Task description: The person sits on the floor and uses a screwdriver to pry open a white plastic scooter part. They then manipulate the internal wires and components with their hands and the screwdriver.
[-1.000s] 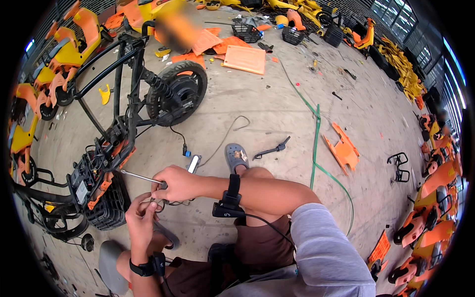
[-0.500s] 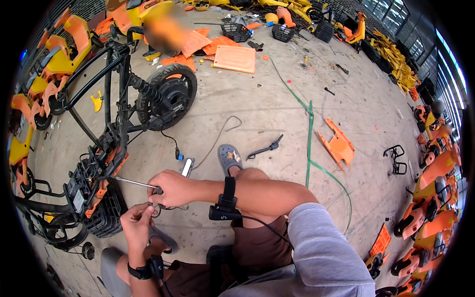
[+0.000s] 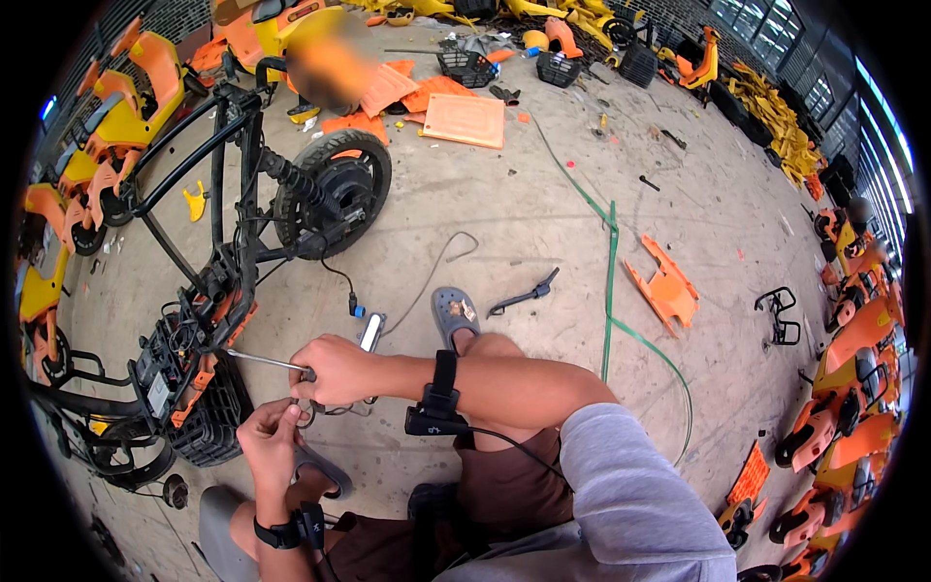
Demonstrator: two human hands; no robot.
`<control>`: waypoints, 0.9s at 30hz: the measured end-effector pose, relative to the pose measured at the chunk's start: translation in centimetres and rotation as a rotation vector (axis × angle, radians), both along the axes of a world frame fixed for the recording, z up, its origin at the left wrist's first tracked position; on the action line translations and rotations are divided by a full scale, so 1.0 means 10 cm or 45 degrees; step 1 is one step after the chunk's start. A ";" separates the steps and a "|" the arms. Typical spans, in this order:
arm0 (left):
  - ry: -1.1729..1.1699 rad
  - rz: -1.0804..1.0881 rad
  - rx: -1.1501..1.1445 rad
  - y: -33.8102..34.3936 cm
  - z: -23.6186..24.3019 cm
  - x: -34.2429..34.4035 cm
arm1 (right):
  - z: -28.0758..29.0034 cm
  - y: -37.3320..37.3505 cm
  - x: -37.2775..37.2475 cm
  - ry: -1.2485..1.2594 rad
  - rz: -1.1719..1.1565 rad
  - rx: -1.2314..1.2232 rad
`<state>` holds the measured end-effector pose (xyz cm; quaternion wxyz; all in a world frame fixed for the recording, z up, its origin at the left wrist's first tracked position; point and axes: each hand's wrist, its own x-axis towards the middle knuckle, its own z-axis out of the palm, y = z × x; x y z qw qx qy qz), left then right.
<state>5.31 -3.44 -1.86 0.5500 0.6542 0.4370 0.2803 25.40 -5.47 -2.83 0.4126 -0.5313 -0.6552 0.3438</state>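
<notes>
My right hand (image 3: 339, 371) is closed round a tool with a long thin metal shaft (image 3: 260, 359). The shaft points left toward the black scooter frame (image 3: 208, 281), its tip beside the orange-edged front part; whether it touches cannot be told. Just below, my left hand (image 3: 268, 434) pinches a thin dark cable (image 3: 308, 419) between thumb and fingers, and the cable loops out to the right. Beneath the frame sits a black basket (image 3: 221, 427). A rear wheel (image 3: 335, 194) with a black tyre is fixed to the frame's far end.
Near my shoe lie a white-and-grey bar-shaped part (image 3: 371, 331) and a black lever-like piece (image 3: 525, 293). A green strap (image 3: 611, 281) crosses the floor, with an orange panel (image 3: 663, 285) beside it. Scooters line the right side (image 3: 853, 388). Orange sheets (image 3: 464, 120) lie at the far side.
The whole view has shifted very slightly. Both hands keep their grips, and the tool and cable stay almost in place.
</notes>
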 end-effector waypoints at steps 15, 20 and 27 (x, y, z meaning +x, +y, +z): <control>0.110 0.019 0.107 0.00 0.06 -0.10 | 0.05 0.04 -0.03 -0.010 0.104 -0.131; 0.191 -0.036 0.185 -0.01 0.04 -0.11 | 0.03 0.03 -0.07 0.050 0.111 -0.022; 0.162 0.044 0.212 -0.02 0.07 -0.11 | 0.06 0.08 -0.14 0.108 0.088 -0.025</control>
